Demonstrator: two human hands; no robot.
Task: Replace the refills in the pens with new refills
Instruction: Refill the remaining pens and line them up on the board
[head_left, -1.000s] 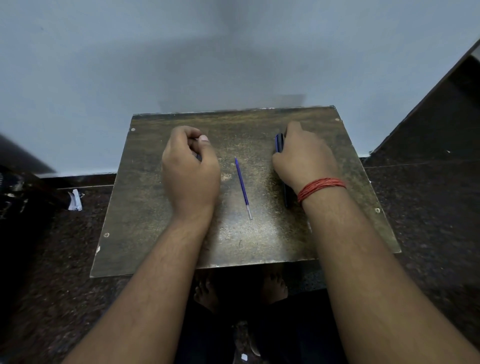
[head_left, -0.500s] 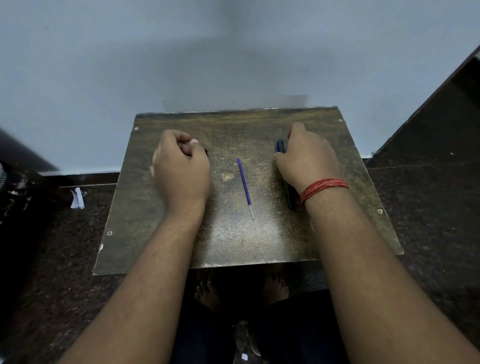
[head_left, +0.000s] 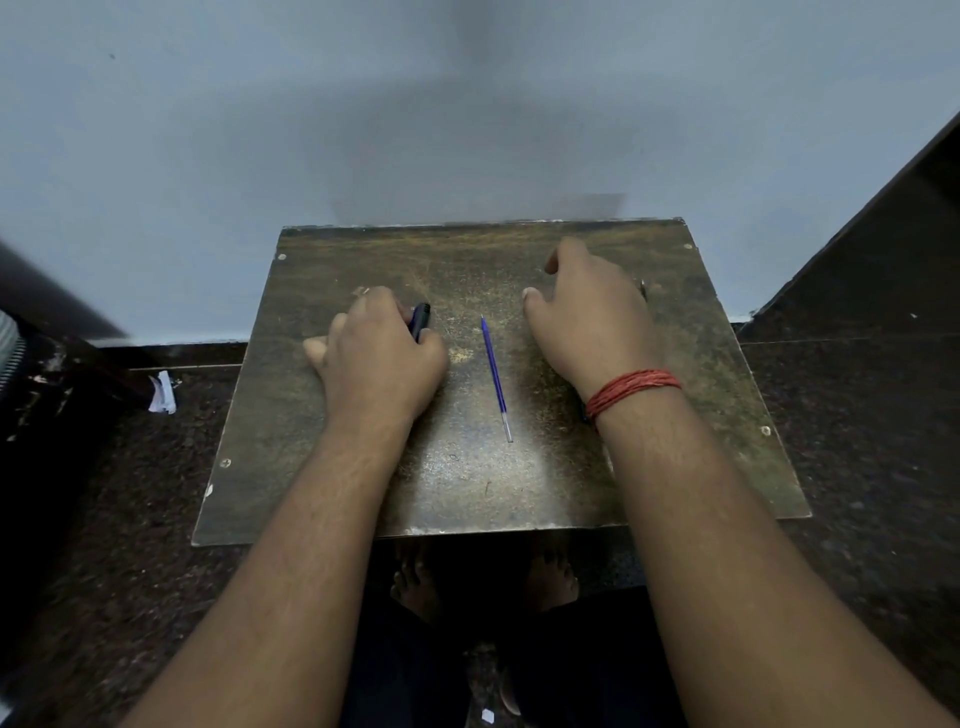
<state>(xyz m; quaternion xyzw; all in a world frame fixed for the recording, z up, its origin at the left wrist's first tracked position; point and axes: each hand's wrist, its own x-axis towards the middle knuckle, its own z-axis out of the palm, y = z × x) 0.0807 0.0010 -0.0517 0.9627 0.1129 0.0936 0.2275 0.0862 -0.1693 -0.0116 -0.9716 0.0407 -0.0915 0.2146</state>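
Observation:
A blue refill (head_left: 494, 375) lies alone on the worn brown tabletop (head_left: 467, 488), its metal tip toward me. My left hand (head_left: 379, 364) rests left of it, curled on a dark pen (head_left: 420, 319) whose end pokes out beside the thumb. My right hand (head_left: 595, 325), with a red thread on its wrist, lies palm down to the refill's right, thumb and fingers spread. It covers the pens there. Only a dark end (head_left: 585, 415) under the wrist and a thin tip (head_left: 643, 288) past the knuckles show.
The small table stands against a pale blue wall (head_left: 467, 130). Dark speckled floor surrounds it, with a white paper scrap (head_left: 162, 393) at the left and a dark slanted panel (head_left: 883, 234) at the right. My bare feet (head_left: 415, 587) sit under the near edge.
My left hand has loosened from a fist, its outer fingers spreading, and the dark pen now shows beside the thumb. My right hand has spread over the pens, hiding their blue ends.

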